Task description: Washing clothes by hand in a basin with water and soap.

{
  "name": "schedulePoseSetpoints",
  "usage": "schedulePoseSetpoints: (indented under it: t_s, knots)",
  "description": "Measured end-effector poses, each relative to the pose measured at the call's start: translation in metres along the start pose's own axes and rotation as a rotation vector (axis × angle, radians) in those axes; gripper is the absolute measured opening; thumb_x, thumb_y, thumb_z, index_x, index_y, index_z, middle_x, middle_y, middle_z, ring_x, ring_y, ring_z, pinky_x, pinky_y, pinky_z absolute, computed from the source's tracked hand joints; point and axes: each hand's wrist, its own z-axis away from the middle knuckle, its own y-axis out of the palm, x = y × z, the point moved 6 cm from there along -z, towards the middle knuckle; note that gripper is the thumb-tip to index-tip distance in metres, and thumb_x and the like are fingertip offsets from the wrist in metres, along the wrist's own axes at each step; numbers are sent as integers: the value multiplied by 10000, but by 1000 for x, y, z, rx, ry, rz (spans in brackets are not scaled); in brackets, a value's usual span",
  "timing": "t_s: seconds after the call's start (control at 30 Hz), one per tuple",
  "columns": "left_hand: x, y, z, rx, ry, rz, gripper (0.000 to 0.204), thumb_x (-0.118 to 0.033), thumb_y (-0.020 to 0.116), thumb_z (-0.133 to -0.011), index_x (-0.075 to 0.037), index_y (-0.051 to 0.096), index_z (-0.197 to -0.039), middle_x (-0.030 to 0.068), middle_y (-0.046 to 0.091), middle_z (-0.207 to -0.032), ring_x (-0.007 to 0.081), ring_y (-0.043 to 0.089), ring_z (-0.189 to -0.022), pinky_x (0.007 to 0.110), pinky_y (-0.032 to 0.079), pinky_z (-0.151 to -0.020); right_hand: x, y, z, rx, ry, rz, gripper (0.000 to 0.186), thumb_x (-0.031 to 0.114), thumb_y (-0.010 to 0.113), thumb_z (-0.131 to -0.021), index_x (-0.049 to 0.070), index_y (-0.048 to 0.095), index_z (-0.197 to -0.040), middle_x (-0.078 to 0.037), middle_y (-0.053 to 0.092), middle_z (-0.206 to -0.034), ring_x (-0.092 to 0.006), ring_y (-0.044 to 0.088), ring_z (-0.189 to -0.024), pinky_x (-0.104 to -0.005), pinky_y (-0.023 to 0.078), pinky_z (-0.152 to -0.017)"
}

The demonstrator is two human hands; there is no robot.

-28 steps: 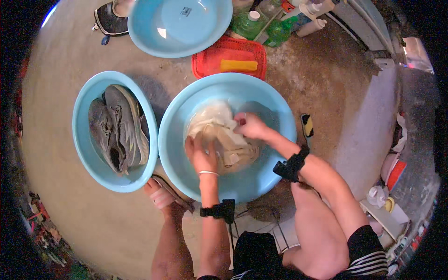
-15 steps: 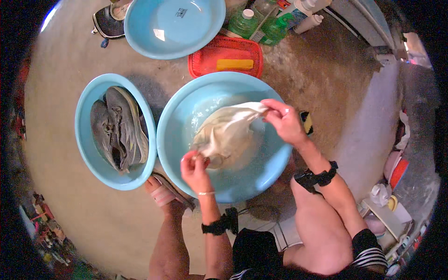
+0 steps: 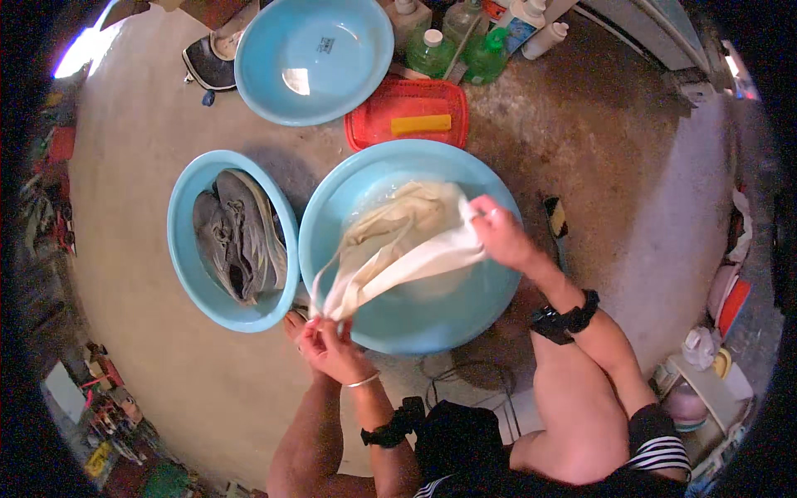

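A wet, cream-white cloth (image 3: 415, 266) is stretched across the large blue basin (image 3: 488, 311); it looks like a garment, though I cannot make out which kind. My left hand (image 3: 330, 344) is closed on its near-left end, at the basin's near-left rim. Over the right side of the basin, my right hand (image 3: 502, 232) pinches the other end of the same cloth. The rest of the fabric lies bunched in cloudy water toward the far side. A bracelet and a black strap are on my left arm, another black strap on my right.
Left of the basin, a smaller blue basin (image 3: 178, 257) holds dark grey shoes (image 3: 241, 236). Beyond stand a red tray (image 3: 365, 124) with a yellow bar (image 3: 421, 124), another blue basin (image 3: 274, 91) and several bottles (image 3: 486, 60). A brush (image 3: 558, 217) lies at the right.
My left hand has moved left and nearer to me, drawing the cloth out longer toward the basin's rim. My right hand stays over the right side, still gripping the cloth.
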Motion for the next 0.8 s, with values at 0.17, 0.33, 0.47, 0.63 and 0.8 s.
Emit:
schedulePoseSetpoints:
  t_s: [0.17, 0.33, 0.47, 0.63, 0.8]
  knots:
    - [63, 6, 12, 647, -180, -997, 179, -138, 603, -828, -32, 569, -969, 87, 620, -770, 152, 587, -630, 294, 505, -578, 18, 18, 9, 88, 4, 18, 185, 93, 444, -844, -8, 483, -994, -185, 555, -832, -228, 565, -767, -350, 453, -697]
    - [71, 83, 13, 508, 97, -794, 228, -174, 606, -830, 13, 635, -957, 119, 657, -869, 191, 625, -760, 301, 491, -731, 29, 16, 20, 319, 80, -253, 209, 52, 425, -812, 8, 478, -1009, -35, 506, -871, -103, 455, -832, -262, 400, -776]
    - [141, 121, 10, 763, -328, -561, 309, -208, 595, -843, 29, 585, -1041, 96, 635, -921, 178, 603, -830, 285, 477, -740, 74, 27, 35, 453, 59, -322, 230, 67, 411, -818, 11, 459, -1036, -57, 498, -901, -103, 455, -853, -251, 390, -797]
    - [135, 114, 44, 787, -879, -224, 256, -275, 614, -843, -37, 601, -937, 37, 609, -824, 123, 565, -709, 250, 450, -607, 104, 7, 39, 425, 158, -568, 249, 76, 414, -813, 26, 471, -1050, -33, 527, -942, -94, 476, -882, -244, 394, -800]
    - [7, 77, 6, 480, -256, -239, 209, -225, 542, -903, -31, 570, -975, 26, 572, -896, 104, 533, -825, 217, 433, -701, 98, -46, 16, 46, 65, -530, 244, 123, 421, -839, 21, 523, -1036, -24, 564, -922, -84, 499, -838, -228, 417, -757]
